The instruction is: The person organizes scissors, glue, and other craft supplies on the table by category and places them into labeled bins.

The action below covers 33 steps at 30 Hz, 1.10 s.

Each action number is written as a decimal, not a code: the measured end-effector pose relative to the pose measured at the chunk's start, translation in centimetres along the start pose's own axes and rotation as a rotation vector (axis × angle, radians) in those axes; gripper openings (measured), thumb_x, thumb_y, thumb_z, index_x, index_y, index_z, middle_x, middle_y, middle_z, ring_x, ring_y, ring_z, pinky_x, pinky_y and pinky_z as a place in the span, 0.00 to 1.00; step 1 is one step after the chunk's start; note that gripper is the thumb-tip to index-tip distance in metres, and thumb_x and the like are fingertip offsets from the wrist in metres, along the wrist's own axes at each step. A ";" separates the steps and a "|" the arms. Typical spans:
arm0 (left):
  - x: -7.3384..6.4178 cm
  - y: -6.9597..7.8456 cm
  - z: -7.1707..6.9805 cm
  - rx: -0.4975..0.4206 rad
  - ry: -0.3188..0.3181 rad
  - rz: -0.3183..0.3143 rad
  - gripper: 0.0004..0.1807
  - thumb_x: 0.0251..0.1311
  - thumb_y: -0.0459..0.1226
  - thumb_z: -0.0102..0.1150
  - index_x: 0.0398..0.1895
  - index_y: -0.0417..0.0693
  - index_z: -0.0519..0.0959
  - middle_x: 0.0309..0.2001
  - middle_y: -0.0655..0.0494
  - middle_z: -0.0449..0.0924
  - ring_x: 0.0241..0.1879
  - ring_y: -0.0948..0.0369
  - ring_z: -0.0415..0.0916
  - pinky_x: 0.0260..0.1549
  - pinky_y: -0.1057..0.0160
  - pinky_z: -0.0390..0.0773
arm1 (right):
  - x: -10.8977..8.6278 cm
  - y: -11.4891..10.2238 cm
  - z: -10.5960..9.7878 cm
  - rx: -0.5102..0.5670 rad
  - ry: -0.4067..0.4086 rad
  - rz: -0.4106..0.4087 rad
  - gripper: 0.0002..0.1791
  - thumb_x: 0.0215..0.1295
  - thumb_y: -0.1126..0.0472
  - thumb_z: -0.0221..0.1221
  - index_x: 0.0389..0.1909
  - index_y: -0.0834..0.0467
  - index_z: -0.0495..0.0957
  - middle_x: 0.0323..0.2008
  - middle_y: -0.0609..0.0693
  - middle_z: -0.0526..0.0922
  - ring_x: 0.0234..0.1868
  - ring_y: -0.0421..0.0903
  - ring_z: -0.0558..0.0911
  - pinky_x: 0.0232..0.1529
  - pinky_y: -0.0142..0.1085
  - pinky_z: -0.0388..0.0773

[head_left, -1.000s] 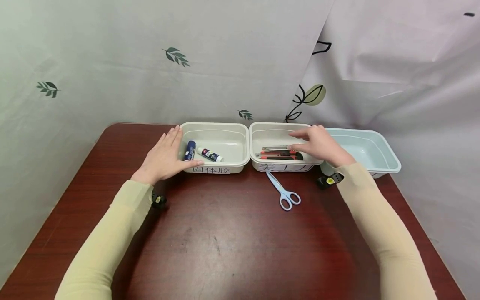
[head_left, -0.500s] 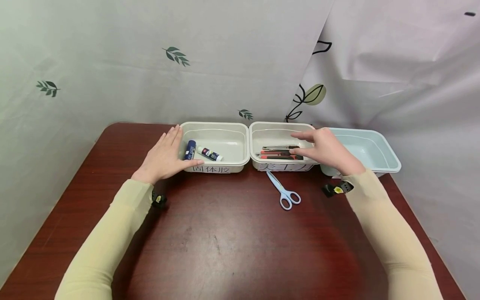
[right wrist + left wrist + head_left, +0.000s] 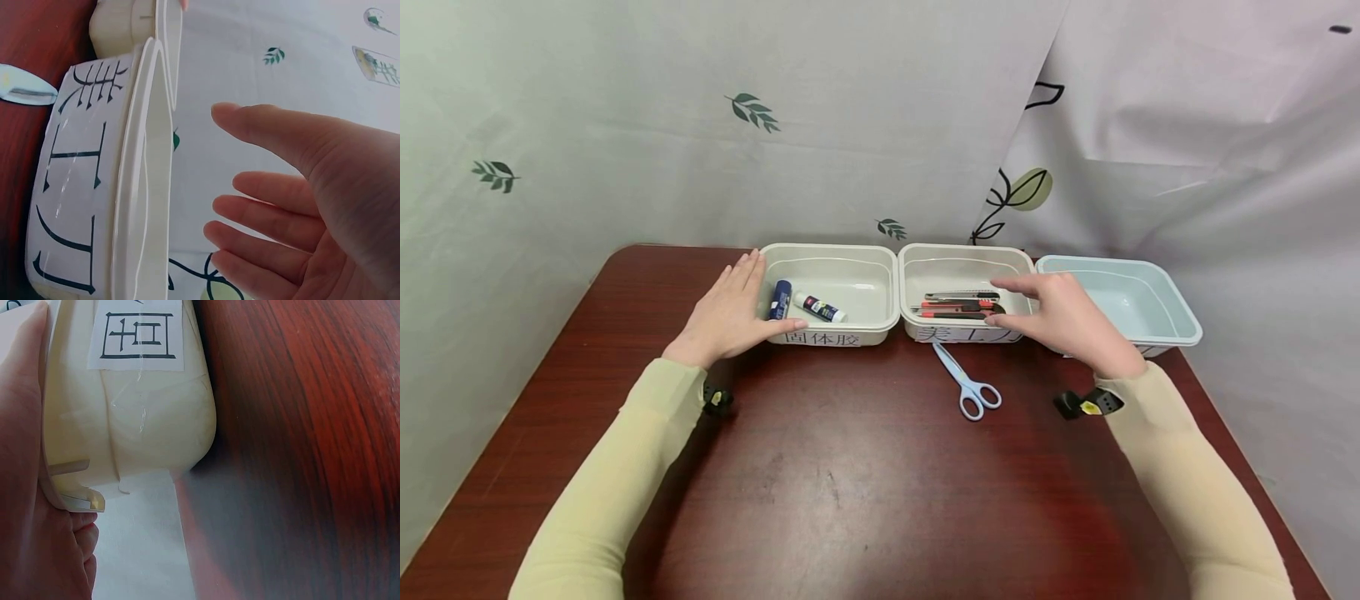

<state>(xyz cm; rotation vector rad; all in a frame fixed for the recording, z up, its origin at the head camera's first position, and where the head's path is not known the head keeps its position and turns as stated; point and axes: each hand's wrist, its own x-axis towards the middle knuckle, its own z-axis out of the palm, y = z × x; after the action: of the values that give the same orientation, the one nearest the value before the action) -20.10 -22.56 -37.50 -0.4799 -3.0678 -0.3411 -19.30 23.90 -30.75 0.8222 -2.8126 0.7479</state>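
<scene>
My left hand (image 3: 718,315) rests on the left end of a cream bin (image 3: 842,247), fingers straight, thumb along its front rim. Two glue sticks, a dark blue one (image 3: 780,298) and a white-capped one (image 3: 821,308), lie inside. A second cream bin (image 3: 958,250) beside it holds several box cutters (image 3: 957,306). Over that bin's right end hovers my right hand (image 3: 1063,321), thumb and fingers spread apart. In the right wrist view the palm (image 3: 350,219) shows nothing held, with the bin's labelled front (image 3: 78,169) to its left.
Light blue scissors (image 3: 967,385) lie on the dark red table (image 3: 850,483) in front of the second bin. A pale blue bin (image 3: 1150,287) stands at the right, partly behind the right hand. A patterned curtain (image 3: 820,167) hangs behind the bins.
My right hand has drawn back to the right and toward me, away from the box cutters. The left hand, bins and scissors stay put.
</scene>
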 end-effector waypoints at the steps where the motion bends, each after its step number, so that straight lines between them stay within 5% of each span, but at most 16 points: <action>1: 0.0 0.0 0.0 -0.002 -0.001 0.000 0.69 0.57 0.74 0.53 0.80 0.30 0.40 0.80 0.34 0.38 0.79 0.45 0.35 0.76 0.48 0.37 | -0.2 -0.1 0.0 0.000 0.005 -0.005 0.26 0.58 0.56 0.75 0.57 0.61 0.85 0.51 0.54 0.87 0.54 0.56 0.84 0.55 0.54 0.78; 12: 0.0 -0.1 0.1 -0.009 0.008 -0.002 0.69 0.57 0.75 0.53 0.80 0.30 0.40 0.80 0.34 0.38 0.79 0.45 0.35 0.76 0.48 0.36 | -1.9 -0.8 0.3 0.018 0.021 -0.004 0.28 0.57 0.53 0.76 0.56 0.62 0.85 0.50 0.56 0.87 0.52 0.56 0.84 0.53 0.55 0.79; 21: 0.0 -0.2 0.1 -0.007 0.014 -0.001 0.69 0.57 0.75 0.53 0.80 0.30 0.40 0.80 0.35 0.38 0.79 0.46 0.35 0.76 0.49 0.36 | -2.9 -1.2 0.9 0.013 0.024 -0.040 0.28 0.53 0.55 0.78 0.56 0.58 0.86 0.47 0.50 0.88 0.47 0.48 0.86 0.49 0.46 0.80; 33: 0.1 0.1 0.0 -0.006 0.010 -0.013 0.70 0.56 0.75 0.53 0.80 0.30 0.40 0.80 0.34 0.38 0.79 0.45 0.35 0.76 0.48 0.36 | -4.0 -0.9 2.9 0.038 -0.068 -0.033 0.31 0.54 0.52 0.77 0.58 0.60 0.84 0.51 0.54 0.87 0.51 0.51 0.86 0.52 0.49 0.80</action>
<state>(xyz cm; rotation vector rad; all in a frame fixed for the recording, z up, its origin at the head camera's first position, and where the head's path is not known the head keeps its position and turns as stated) -20.11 -22.42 -37.44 -0.4576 -3.0624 -0.3519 -15.40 23.71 -33.85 0.9144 -2.8450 0.7853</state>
